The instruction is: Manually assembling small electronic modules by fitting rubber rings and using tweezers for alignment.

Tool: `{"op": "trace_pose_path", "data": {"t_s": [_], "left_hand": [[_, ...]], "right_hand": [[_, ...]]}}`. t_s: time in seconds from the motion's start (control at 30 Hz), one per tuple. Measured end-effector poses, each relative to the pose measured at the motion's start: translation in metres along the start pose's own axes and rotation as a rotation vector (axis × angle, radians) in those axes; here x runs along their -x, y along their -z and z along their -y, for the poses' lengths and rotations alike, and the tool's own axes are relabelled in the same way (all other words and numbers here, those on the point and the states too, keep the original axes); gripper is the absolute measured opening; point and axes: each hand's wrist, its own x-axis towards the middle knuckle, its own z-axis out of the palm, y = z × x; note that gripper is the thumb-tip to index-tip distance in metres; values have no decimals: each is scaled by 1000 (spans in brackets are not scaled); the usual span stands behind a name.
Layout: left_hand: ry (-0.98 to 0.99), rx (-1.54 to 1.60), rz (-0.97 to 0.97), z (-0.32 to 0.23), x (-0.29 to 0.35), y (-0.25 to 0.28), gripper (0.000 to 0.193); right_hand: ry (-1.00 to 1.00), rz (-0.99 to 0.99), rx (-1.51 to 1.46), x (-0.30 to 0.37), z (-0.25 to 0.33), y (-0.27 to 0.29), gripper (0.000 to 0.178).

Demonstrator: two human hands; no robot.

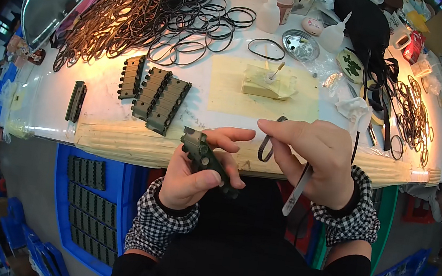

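Observation:
In my left hand (184,180) is a dark green toy vehicle chassis (204,158) with small wheels along its side, held tilted above the table's front edge. My right hand (322,157) pinches a small black ribbed rubber track loop (265,149) between thumb and fingertips. Silver tweezers (297,191) are tucked under the same hand and point downward. The loop hangs a little to the right of the chassis, apart from it. Brownish chassis pieces (167,103) lie in a group beyond my left hand, and a single one (76,101) stands farther left.
A tangled heap of black loops (154,12) covers the back left; a smaller pile (413,118) lies at right. Ahead sits a taped block (264,82) with a stick in it. White squeeze bottles (269,16) and a metal dish (300,45) stand behind. Below left, a blue crate (60,189) holds chassis rows.

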Motion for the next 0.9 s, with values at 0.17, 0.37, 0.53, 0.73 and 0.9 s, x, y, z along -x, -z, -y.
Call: {"op": "trace_pose_path", "data": {"t_s": [0.17, 0.37, 0.53, 0.73, 0.9], "left_hand": [[151, 9, 103, -2, 3, -3, 68], [52, 170, 68, -6, 7, 4, 75], [32, 223, 44, -8, 9, 9, 81], [62, 296, 109, -5, 10, 7, 82], [0, 357, 117, -4, 9, 9, 82]], "right_hand": [[-27, 98, 31, -1, 1, -1, 32], [-107, 68, -190, 0, -15, -7, 29], [-272, 82, -307, 1, -10, -5, 31], [-293, 3, -401, 1, -15, -24, 28], [-497, 134, -562, 1, -9, -15, 16]]}}
